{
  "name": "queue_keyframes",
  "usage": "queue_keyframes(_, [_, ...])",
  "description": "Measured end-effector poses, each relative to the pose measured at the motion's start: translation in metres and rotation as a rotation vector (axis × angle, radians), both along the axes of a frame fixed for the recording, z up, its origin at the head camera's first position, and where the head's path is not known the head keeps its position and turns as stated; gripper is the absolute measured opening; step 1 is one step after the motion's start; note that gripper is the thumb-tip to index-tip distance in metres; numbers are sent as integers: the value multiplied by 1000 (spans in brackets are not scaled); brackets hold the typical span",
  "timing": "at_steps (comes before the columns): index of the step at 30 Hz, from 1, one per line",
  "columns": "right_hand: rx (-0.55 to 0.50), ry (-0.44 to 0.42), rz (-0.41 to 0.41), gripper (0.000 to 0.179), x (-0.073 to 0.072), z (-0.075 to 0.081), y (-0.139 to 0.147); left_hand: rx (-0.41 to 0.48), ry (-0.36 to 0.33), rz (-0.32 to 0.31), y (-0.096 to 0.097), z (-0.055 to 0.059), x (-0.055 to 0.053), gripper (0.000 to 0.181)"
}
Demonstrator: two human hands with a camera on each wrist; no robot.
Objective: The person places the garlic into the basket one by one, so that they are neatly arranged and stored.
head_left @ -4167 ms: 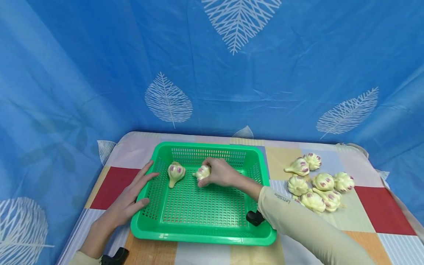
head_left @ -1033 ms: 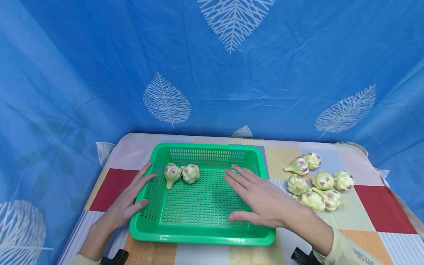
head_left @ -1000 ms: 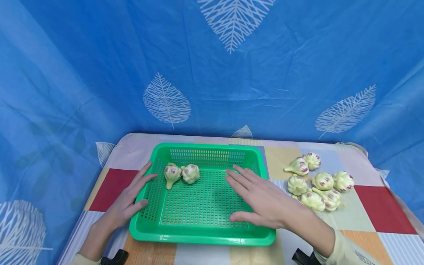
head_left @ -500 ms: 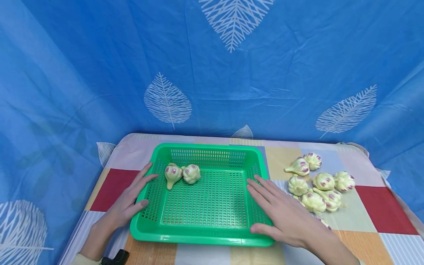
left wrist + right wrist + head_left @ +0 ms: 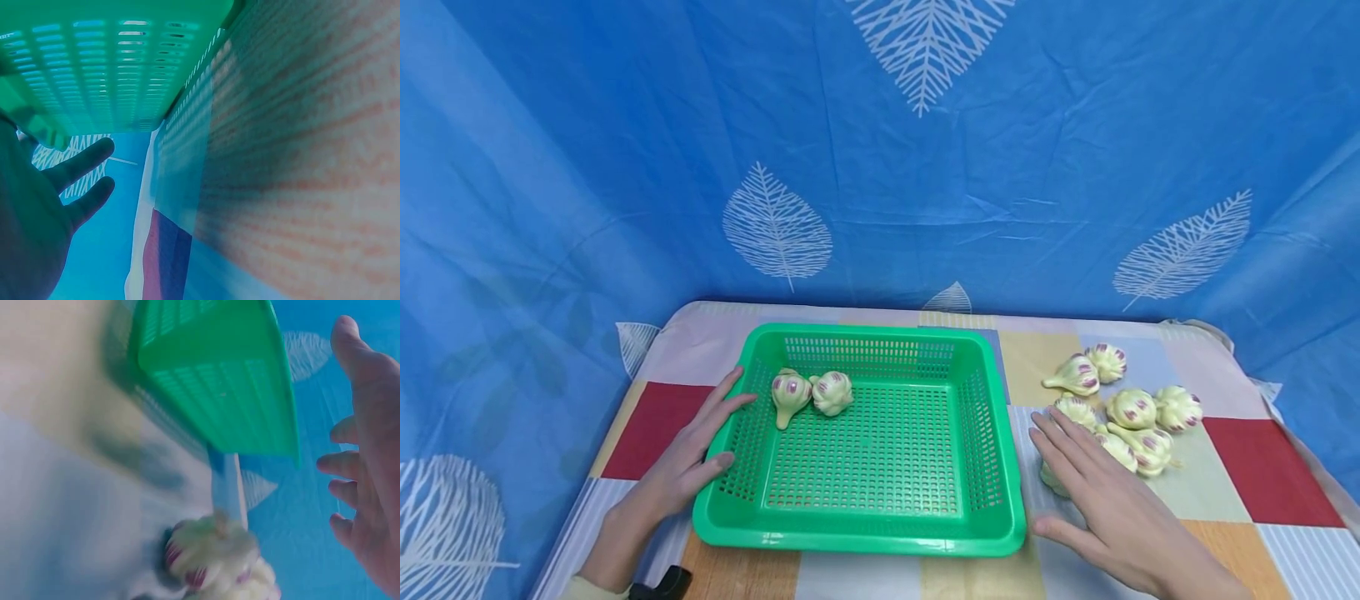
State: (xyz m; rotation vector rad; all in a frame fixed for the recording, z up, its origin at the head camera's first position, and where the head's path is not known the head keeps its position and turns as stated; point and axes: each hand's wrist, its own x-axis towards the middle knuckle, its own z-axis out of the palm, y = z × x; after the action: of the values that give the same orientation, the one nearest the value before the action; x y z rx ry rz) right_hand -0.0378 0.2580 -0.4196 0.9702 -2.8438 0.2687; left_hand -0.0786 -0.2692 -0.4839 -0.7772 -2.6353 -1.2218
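A green slotted basket (image 5: 857, 546) stands on the table, with two garlic bulbs (image 5: 832, 393) side by side at its back left. My left hand (image 5: 681, 467) rests on the basket's left rim with its fingers spread; in the left wrist view this hand (image 5: 37, 219) shows next to the basket wall. Right of the basket, my right hand (image 5: 1112, 508) hovers over the near left side of the garlic pile (image 5: 1131, 410), partly hiding some bulbs. Its fingers are straight and hold nothing. In the right wrist view a garlic bulb (image 5: 212, 550) lies below the right hand (image 5: 375, 462).
A patchwork cloth (image 5: 1262, 475) covers the table. Behind it and at the sides hangs a blue curtain (image 5: 1000, 167) with white leaf prints. Two more garlic bulbs (image 5: 1078, 375) lie at the back of the pile.
The right hand set a garlic bulb down beside the first one in the basket, then moved right, out over the basket's right rim to the pile. The left hand has stayed put.
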Motion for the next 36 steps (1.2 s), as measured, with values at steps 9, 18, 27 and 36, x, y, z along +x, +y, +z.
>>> queue_keyframes(9, [-58, -98, -109, 97, 17, -16, 22, 8, -5, 7, 0, -3, 2, 70])
queue_keyframes(18, [-145, -191, -254, 95, 33, -36, 47, 10, -6, 4, -1, -3, 2, 70])
queue_keyframes(27, [-297, -177, -418, 100, 54, -58, 74, 12, -10, -8, -1, -2, 0, 70])
queue_keyframes(36, [-532, -390, -745, 97, 73, -93, 96, 22, -17, -10, -1, -1, -2, 69])
